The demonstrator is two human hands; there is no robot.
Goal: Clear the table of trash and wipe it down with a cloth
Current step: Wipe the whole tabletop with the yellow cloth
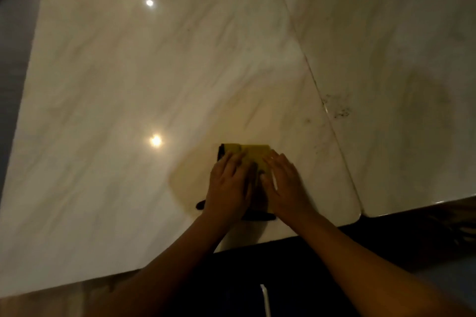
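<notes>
Cloth [257,150], folded, yellow, pressed flat-fingered by left hand [229,184] and right hand [284,184] onto glossy, seemingly marble table [123,72].

Table [128,72]: glossy cream-white marble, faint grey-brown veins running diagonally. Cloth [253,150]: mustard yellow, black along its left and near edges. Adjoining slab [386,20]: same pale marble, with dark specks [340,110] and a brownish smudge [425,100].

Marble table [128,72] lies open beyond the cloth [255,151]; a seam [314,77] crosses at right
</notes>
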